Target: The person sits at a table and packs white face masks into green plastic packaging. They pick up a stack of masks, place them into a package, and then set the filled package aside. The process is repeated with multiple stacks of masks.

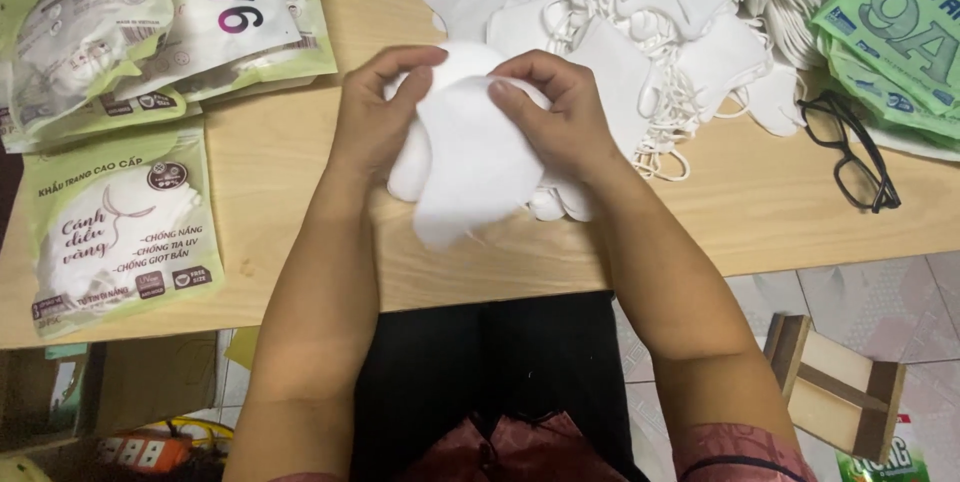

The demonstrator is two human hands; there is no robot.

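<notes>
1. A small stack of white masks [470, 157] is near the middle of the table [290, 142], close to its front edge.
2. The left hand [375, 117] and the right hand [560, 112] both pinch this stack with their fingers.
3. Packed green bags [115, 222] lie at the left edge; they look finished.
4. A big loose mask pile [650, 22] at the far edge and empty green bags [900, 22] at the far right corner suggest much remains.

A soft white cloth face mask [470, 157], folded and bunched, is held above the wooden table's near edge.
</notes>
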